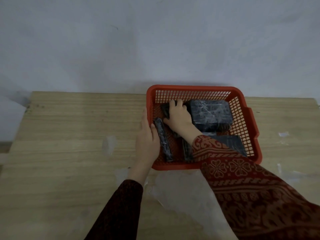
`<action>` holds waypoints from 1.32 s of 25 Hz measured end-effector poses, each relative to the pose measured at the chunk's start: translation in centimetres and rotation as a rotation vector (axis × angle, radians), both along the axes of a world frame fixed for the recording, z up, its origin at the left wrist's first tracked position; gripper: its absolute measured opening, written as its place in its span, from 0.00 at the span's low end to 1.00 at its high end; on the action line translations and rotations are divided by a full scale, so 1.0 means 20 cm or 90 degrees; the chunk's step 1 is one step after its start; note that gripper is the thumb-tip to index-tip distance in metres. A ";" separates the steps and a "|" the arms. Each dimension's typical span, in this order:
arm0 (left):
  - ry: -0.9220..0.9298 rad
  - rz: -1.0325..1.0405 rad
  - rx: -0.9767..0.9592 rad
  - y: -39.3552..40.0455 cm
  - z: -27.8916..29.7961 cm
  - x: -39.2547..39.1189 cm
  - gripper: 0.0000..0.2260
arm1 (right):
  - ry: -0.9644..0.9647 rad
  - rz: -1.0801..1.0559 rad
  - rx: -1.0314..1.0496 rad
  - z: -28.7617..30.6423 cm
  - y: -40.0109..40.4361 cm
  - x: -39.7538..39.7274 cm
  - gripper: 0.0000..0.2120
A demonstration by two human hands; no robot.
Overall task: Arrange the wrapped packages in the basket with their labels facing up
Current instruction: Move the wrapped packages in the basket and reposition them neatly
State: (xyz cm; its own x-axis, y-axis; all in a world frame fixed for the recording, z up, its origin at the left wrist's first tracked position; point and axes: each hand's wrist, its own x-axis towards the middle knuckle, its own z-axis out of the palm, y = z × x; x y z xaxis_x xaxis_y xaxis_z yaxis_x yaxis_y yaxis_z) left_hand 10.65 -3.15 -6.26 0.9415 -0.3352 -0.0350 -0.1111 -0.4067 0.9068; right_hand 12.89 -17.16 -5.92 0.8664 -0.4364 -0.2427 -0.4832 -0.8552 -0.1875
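Observation:
A red plastic basket point(194, 90) stands on the wooden table against the wall. Inside it lie several black packages in clear wrap: a big block point(211, 113) at the back right, a flat one point(233, 144) at the front right partly under my sleeve, a narrow one point(162, 139) on edge along the left wall, another narrow one point(187, 149) beside it. My right hand point(178, 116) reaches into the basket and grips a small dark package point(165, 110) at the back left. My left hand point(147, 141) lies against the basket's left wall, thumb over the rim touching the narrow package.
The wooden table point(69, 135) stretches to the left and front of the basket. A pale wall rises directly behind it. Bits of clear tape or film point(284, 134) lie on the table at the right.

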 end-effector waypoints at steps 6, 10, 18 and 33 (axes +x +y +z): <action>0.008 -0.005 0.014 0.01 0.01 -0.01 0.24 | -0.087 0.018 0.225 0.12 -0.19 -0.02 0.06; 0.000 0.002 0.011 0.02 0.02 -0.01 0.25 | 0.027 0.088 0.299 0.18 -0.27 0.04 0.06; -0.002 0.012 0.012 0.01 0.01 -0.01 0.26 | -0.087 0.065 0.173 0.06 -0.21 0.09 0.15; -0.148 0.055 0.034 0.02 0.05 -0.03 0.22 | -0.107 0.204 0.190 0.13 -0.10 -0.40 0.24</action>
